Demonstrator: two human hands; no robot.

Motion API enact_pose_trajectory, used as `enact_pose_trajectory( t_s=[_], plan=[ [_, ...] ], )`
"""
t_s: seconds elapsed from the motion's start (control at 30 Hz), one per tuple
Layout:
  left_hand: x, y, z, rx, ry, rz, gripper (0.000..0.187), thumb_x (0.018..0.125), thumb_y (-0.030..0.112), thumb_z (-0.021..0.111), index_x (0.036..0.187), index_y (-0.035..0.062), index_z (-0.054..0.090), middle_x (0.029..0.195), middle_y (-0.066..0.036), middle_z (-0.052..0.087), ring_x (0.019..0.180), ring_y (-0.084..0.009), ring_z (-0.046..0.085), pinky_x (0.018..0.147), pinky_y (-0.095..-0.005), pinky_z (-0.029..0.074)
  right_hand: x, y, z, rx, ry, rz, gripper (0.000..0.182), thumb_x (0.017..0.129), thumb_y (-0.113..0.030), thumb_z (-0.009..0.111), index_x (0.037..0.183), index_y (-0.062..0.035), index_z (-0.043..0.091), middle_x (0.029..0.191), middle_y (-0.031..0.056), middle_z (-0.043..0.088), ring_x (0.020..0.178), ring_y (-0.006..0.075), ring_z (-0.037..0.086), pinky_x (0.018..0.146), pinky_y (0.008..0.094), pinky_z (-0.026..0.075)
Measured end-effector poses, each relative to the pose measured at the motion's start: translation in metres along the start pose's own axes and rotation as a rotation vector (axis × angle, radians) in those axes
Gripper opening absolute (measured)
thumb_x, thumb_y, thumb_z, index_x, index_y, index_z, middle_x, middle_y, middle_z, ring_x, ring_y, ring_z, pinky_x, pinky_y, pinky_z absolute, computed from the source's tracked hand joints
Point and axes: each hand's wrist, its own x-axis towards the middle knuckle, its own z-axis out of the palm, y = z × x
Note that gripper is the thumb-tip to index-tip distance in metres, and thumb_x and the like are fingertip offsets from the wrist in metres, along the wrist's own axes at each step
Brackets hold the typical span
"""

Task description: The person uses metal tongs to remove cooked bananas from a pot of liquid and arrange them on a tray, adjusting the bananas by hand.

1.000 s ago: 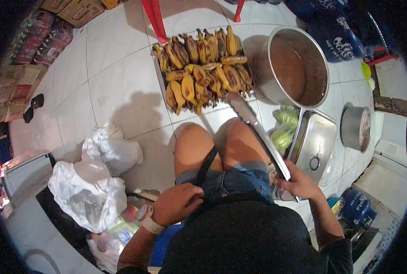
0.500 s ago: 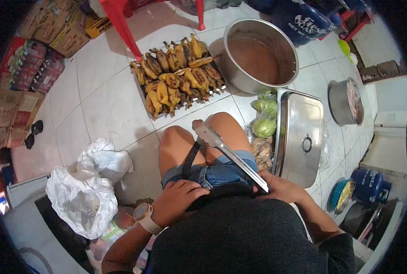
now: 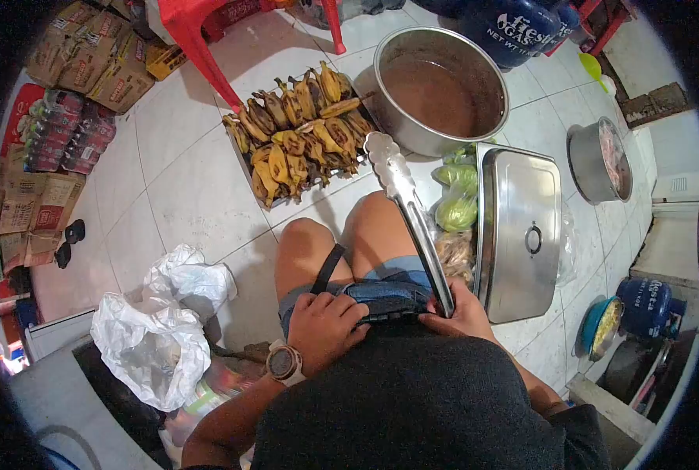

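Note:
A pair of metal tongs point(image 3: 414, 211) is held in my right hand point(image 3: 463, 315) near my waist, its scalloped tips pointing up and away above my knee. My left hand point(image 3: 326, 327), with a watch point(image 3: 284, 363) on the wrist, is closed at my waist. A black strap point(image 3: 328, 269) runs up from its fingers over my thigh, beside a dark waist bag point(image 3: 392, 301) on the denim shorts. Part of the bag is hidden by my black shirt. Beyond my knees, rows of browned, peeled-looking bananas point(image 3: 295, 147) lie on a tray.
A large pot of brown liquid point(image 3: 440, 98) stands beyond the tray. To the right are a lidded steel pan point(image 3: 523, 235), bagged green produce point(image 3: 457, 207), another pot point(image 3: 600, 160) and gas cylinders point(image 3: 645, 305). White plastic bags point(image 3: 150, 348) lie left; a red chair point(image 3: 201, 47) stands ahead.
The tongs have swung upright and outward, their tips now near the pot and tray. My left hand has shifted slightly at the waist, and the strap's loose end has moved up and right.

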Motion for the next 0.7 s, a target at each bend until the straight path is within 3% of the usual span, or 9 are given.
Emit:
enact_pose_trajectory(
  t_s=[0.23,0.4,0.53,0.67,0.7],
  plan=[
    [0.001,0.002,0.003,0.001,0.104,0.092,0.017,0.065,0.021,0.060,0.081,0.0150,0.054,0.077,0.001,0.052,0.072,-0.0153,0.051,0.064,-0.0305,0.039,-0.003,-0.001,-0.009,0.029,-0.032,-0.023,0.037,0.064,-0.009,0.065,0.093,-0.0042,0.042,0.066,0.0012,0.050,0.062,0.0100,0.048,0.059,0.0227,0.039],
    [0.003,0.005,-0.003,-0.028,0.139,0.154,0.016,0.065,0.017,0.061,0.079,0.0130,0.054,0.078,0.000,0.052,0.073,-0.0152,0.051,0.063,-0.0276,0.043,0.002,-0.003,-0.022,0.046,-0.197,-0.113,0.036,0.067,-0.011,0.063,0.095,-0.0041,0.042,0.070,0.0020,0.049,0.064,0.0107,0.048,0.059,0.0247,0.040],
    [0.003,0.002,0.002,-0.126,0.006,0.102,0.022,0.064,0.016,0.061,0.084,0.0116,0.053,0.080,-0.002,0.051,0.074,-0.0175,0.051,0.062,-0.0271,0.044,0.015,-0.006,-0.024,-0.092,-0.200,-0.242,0.036,0.068,-0.012,0.062,0.096,-0.0041,0.041,0.071,0.0050,0.050,0.064,0.0152,0.050,0.059,0.0268,0.040],
    [0.012,0.000,0.001,-0.217,-0.123,0.104,0.027,0.065,0.016,0.061,0.089,0.0112,0.051,0.082,-0.003,0.050,0.076,-0.0192,0.052,0.061,-0.0283,0.044,0.024,-0.012,-0.029,-0.157,-0.273,-0.182,0.041,0.066,-0.013,0.064,0.098,-0.0028,0.041,0.074,0.0061,0.051,0.067,0.0131,0.050,0.060,0.0264,0.040],
    [0.015,0.001,0.002,-0.217,-0.129,0.105,0.027,0.065,0.016,0.061,0.089,0.0112,0.051,0.082,-0.003,0.050,0.076,-0.0192,0.052,0.061,-0.0283,0.044,0.027,-0.009,-0.028,-0.191,-0.234,-0.303,0.041,0.066,-0.014,0.064,0.098,-0.0027,0.041,0.075,0.0078,0.051,0.067,0.0159,0.052,0.059,0.0274,0.041]
  ],
)
